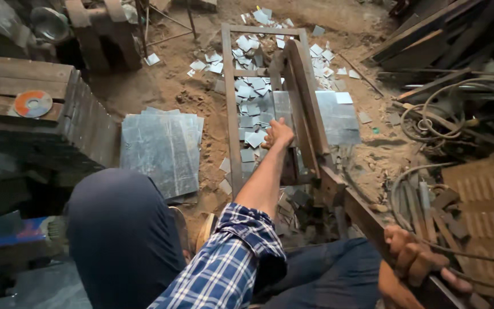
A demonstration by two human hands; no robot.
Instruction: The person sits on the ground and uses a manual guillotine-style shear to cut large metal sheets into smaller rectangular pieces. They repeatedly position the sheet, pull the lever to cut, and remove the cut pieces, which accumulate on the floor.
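My left hand (278,133) reaches forward on a plaid-sleeved arm and grips the edge of a thin grey metal sheet (327,117) at the blade of a rusty lever shear (303,97). Low on the right, my right hand (414,264) is closed around the shear's long handle (361,214). Several small cut metal squares (253,111) lie on the dirt inside a wooden frame (231,103) under and beyond the shear. My knees in dark trousers fill the lower part of the view.
A stack of large metal sheets (161,149) lies on the ground at left. A wooden block (24,74) with an orange disc (32,103) stands further left. Coiled cables (441,117) and rusty scrap (430,209) crowd the right side.
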